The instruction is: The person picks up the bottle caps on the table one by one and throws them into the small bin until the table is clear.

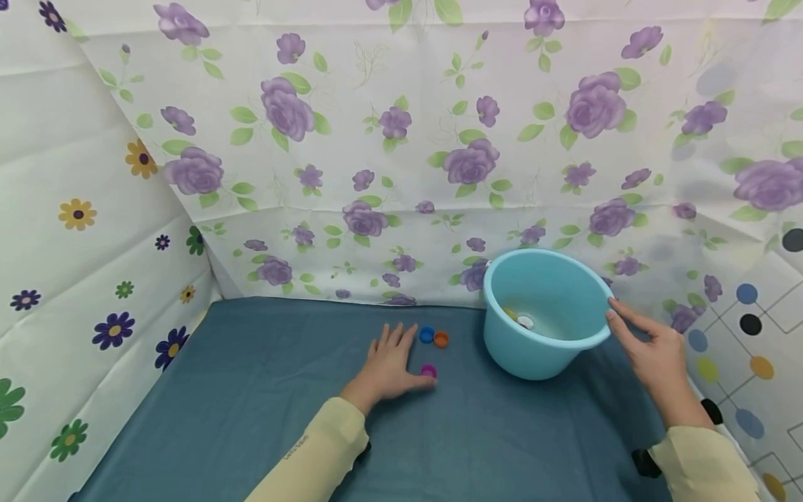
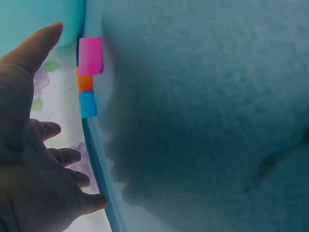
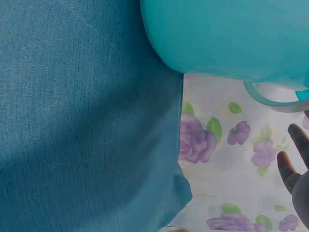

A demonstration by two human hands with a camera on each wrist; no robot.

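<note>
My left hand (image 1: 390,369) reaches over the cloth with its fingers spread and nothing in them. Its thumb is nearest the pink bottle cap (image 1: 429,371); the left wrist view shows a gap between thumb and cap (image 2: 91,56). Just beyond, a blue cap (image 1: 426,335) and an orange cap (image 1: 442,339) stand side by side. To the right is a light blue bucket (image 1: 533,355), with a white cap (image 1: 525,321) and something yellow (image 1: 511,314) inside. Thumb and forefinger of my right hand (image 1: 655,359) pinch the bucket's right rim.
A dark blue-grey cloth (image 1: 251,390) covers the table. Behind it hangs a white sheet with purple flowers (image 1: 376,174); patterned sheets also border the left and right sides. The bucket's handle (image 3: 270,102) shows near my right fingers.
</note>
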